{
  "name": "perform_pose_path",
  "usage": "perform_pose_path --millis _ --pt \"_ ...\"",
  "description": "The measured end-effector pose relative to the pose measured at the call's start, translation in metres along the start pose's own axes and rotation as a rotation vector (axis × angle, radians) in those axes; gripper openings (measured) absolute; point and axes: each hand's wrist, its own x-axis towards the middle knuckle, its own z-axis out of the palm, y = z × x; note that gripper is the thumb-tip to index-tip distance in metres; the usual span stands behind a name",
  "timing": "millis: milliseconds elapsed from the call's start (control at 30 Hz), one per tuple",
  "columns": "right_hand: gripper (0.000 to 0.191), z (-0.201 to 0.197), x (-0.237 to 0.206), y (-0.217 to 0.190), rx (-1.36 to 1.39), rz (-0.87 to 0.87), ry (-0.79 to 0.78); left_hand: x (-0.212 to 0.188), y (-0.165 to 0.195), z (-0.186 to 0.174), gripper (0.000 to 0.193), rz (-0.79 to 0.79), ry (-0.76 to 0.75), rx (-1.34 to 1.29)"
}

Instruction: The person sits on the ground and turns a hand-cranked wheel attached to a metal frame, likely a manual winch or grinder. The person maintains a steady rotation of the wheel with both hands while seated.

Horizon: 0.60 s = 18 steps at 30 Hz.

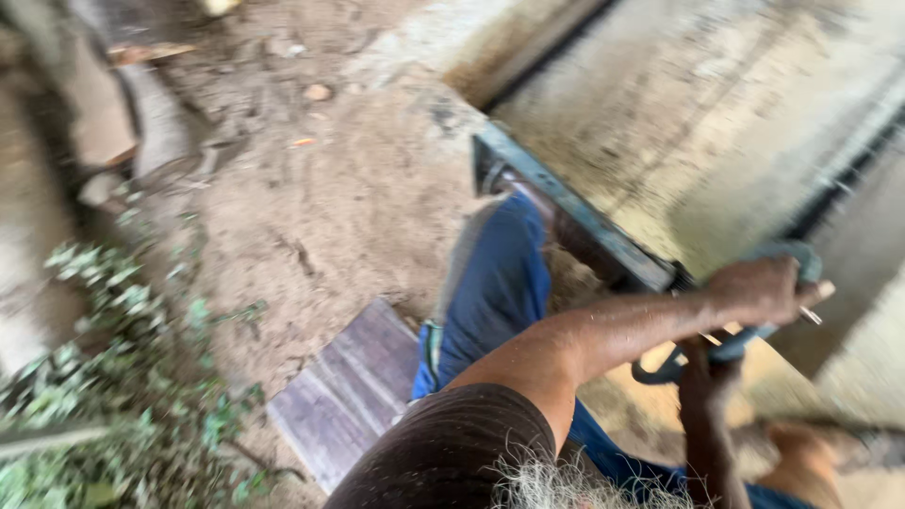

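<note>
Sandy, sawdust-strewn ground (330, 198) fills the middle of the head view, with green leafy weeds (113, 377) at 8 o'clock and rough logs (104, 113) lying at 10 o'clock. A pale wooden slab (716, 123) runs across the upper right, from 12 o'clock down to 3 o'clock, with dark grooves along it. Against its near edge I see a blue-grey metal bar (566, 212), set on a slant from the centre toward 4 o'clock. A grey ridged board (344, 396) lies flat on the sand at 6 o'clock, just beside my leg in blue trousers (495, 292).

My left hand (759, 290) is at 4 o'clock, at the lower end of the metal bar. Its fingers are wrapped tight over a teal curved handle (735, 347), and one fingertip sticks out toward the right. A thin metal pin shows just below that fingertip. My right hand (709, 372) comes up from below at 5 o'clock and meets the same handle from underneath; it is dark and blurred, so I cannot tell whether its fingers are clenched or loose. The handle sits between the two hands, touching the left one, right at the edge of the slab. My left forearm crosses from 6 o'clock up to the hand, above a dark ribbed sleeve at the bottom edge.
</note>
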Motion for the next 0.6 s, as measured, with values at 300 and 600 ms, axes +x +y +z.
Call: perform_pose_path --millis 300,600 --pt "0.036 -0.006 0.003 -0.014 0.0 -0.007 0.074 0.02 0.013 0.026 0.066 -0.157 -0.061 0.1" --pt "0.028 -0.022 -0.024 -0.032 -0.29 0.153 -0.05 -0.01 -0.01 0.06 0.06 0.035 0.042 0.221"
